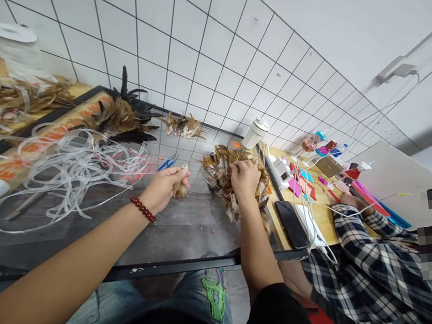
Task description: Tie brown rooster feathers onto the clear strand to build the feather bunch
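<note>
L hand (160,190) grips a small, fluffy tan feather tuft (180,191) btwn thumb & fingers; prob best held lightly, so barbs don't crush. R hand (246,178) is curled into the big mottled brown-&-black feather pile (219,169), can't tell if gripping; picking near quills should limit tangles. Pile: L hand's 3 o'clock; tuft: R hand's 9 o'clock.

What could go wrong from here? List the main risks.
The tangled clear strands could snag the left hand beside them. The right hand, in the feather pile, might scatter feathers. The phone lies near the front edge of the wooden table and could be knocked off.
</note>
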The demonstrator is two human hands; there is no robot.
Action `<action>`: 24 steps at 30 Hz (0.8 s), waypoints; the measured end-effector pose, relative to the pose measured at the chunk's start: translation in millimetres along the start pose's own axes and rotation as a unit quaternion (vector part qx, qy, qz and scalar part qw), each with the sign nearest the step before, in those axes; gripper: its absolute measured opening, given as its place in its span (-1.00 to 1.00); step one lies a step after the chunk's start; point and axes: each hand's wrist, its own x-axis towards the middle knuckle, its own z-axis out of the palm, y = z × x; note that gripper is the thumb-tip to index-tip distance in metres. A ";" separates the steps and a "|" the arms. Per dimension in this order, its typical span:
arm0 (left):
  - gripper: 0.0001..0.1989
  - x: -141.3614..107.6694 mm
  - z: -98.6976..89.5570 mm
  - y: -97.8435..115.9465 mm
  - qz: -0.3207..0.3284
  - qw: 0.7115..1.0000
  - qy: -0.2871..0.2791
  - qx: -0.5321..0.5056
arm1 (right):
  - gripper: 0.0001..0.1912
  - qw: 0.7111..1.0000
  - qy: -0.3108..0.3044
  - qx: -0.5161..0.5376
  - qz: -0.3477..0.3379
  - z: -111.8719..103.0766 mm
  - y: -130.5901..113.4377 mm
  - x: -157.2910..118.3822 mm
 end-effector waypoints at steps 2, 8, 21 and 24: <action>-0.72 1.1 -1.1 -0.7 0.001 1.000 0.006 -0.023 | -0.75 0.997 -0.009 -0.071 -0.017 7.7 2.8 0.5; -0.70 0.5 -1.1 -2.0 -0.009 1.000 0.009 -0.018 | -0.82 0.998 -0.005 -0.053 -0.039 23.6 -6.6 -3.7; -0.56 -0.8 7.9 -5.2 0.038 0.998 0.048 -0.032 | -0.72 0.768 -0.224 0.583 0.140 27.1 -64.5 -42.2; -0.56 -3.6 11.5 -1.9 0.029 0.998 0.043 -0.037 | -0.71 0.762 -0.237 0.583 0.152 28.8 -63.8 -42.0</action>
